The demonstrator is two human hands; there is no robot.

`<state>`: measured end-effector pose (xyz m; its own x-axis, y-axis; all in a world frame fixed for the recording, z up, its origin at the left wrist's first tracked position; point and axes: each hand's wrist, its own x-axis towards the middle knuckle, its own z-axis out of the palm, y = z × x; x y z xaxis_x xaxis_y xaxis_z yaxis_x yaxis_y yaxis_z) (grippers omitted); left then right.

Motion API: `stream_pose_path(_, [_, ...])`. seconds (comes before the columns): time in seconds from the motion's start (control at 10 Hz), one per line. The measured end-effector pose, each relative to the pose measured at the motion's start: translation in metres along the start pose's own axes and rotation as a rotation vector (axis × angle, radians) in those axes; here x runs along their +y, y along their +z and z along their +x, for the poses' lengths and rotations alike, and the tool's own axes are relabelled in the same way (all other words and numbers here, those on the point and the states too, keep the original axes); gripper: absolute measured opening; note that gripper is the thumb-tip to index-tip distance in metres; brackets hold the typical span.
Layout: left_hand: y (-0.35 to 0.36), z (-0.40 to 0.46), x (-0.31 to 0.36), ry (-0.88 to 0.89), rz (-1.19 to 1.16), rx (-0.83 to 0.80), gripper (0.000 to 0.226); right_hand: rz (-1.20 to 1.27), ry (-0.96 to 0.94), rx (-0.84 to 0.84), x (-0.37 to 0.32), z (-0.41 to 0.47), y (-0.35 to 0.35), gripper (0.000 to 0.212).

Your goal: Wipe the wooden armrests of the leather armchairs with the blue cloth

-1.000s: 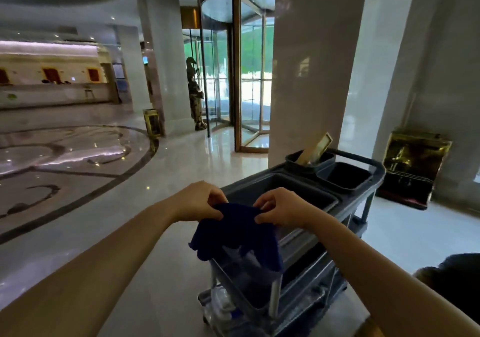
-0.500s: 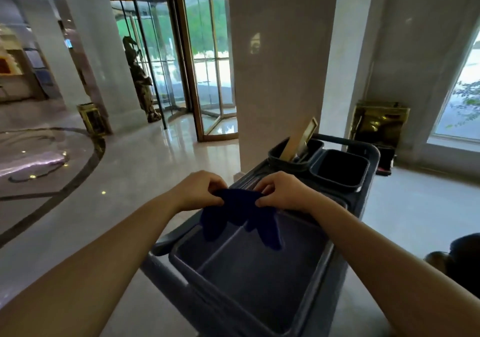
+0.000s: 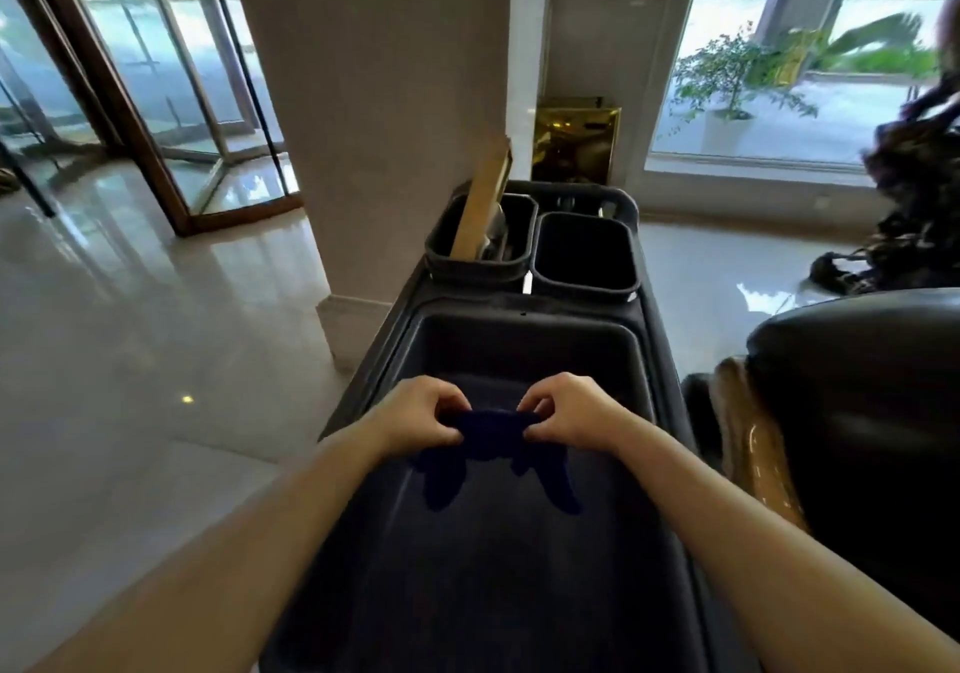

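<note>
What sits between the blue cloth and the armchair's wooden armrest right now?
Only the cart's right rim. Both hands, left hand and right hand, hold the blue cloth over the cart's large tub. The wooden armrest lies just beyond that rim, to the right and uncovered. Nothing else visible blocks the path.

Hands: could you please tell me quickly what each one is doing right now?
Left hand: closed, pinching the blue cloth.
Right hand: closed, pinching the same cloth.

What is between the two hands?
In the head view, only the blue cloth spans the gap: left hand and right hand each pinch one end of it, stretched over the cart's tray.
</note>
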<state>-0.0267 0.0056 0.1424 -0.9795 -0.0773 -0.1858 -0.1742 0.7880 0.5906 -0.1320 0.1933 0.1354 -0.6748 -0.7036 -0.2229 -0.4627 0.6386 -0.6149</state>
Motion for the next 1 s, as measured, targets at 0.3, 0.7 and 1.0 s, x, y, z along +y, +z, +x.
stream_pose_path(0.3, [0.095, 0.065, -0.059, 0.042, 0.002, -0.182, 0.026, -0.049, 0.247, 0.023, 0.07, 0.018, 0.072, 0.021])
stream_pose_path(0.7, [0.146, 0.092, -0.084, -0.12, -0.134, -0.375, 0.033, 0.055, 0.299, -0.18, 0.12, 0.03, 0.115, 0.037])
stream_pose_path(1.0, [0.083, 0.088, -0.064, -0.142, -0.152, -0.332, 0.044, 0.111, 0.326, -0.115, 0.092, 0.037, 0.062, 0.041])
